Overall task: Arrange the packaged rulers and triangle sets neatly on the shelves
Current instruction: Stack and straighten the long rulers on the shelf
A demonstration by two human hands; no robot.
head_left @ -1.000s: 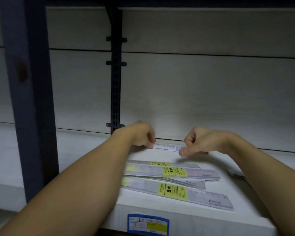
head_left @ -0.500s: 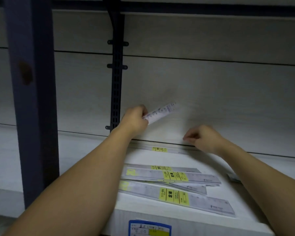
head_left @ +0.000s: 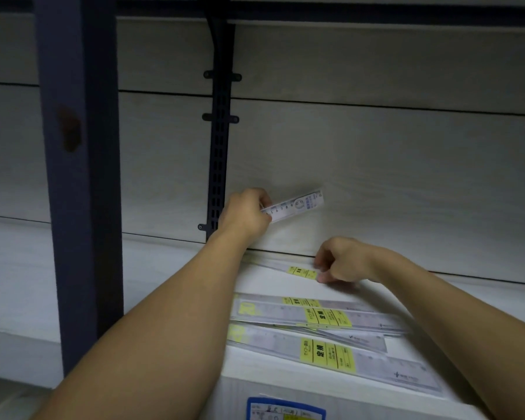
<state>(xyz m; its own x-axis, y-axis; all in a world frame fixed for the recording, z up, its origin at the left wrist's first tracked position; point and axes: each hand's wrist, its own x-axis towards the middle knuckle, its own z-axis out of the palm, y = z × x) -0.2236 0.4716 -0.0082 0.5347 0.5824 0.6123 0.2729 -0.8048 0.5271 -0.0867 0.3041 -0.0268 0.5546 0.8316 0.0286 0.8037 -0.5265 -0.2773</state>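
Observation:
My left hand (head_left: 246, 212) grips a short clear packaged ruler (head_left: 296, 204) by its left end and holds it up in front of the back panel, tilted up to the right. My right hand (head_left: 343, 260) is curled low at the back of the shelf, its fingertips pinching a long packaged ruler with a yellow label (head_left: 300, 271) that lies along the back edge. Several long packaged rulers with yellow labels (head_left: 325, 318) lie in a loose pile on the white shelf (head_left: 285, 286); the nearest one (head_left: 328, 354) lies at the front.
A dark blue post (head_left: 79, 177) stands at the left. A slotted dark bracket rail (head_left: 219, 153) runs up the pale back panel just left of my left hand. A blue-framed price tag (head_left: 285, 410) sits on the shelf's front edge.
My left hand lifted the short ruler off the back of the shelf and raised it before the panel. My right hand let go of it and dropped onto the long ruler at the back.

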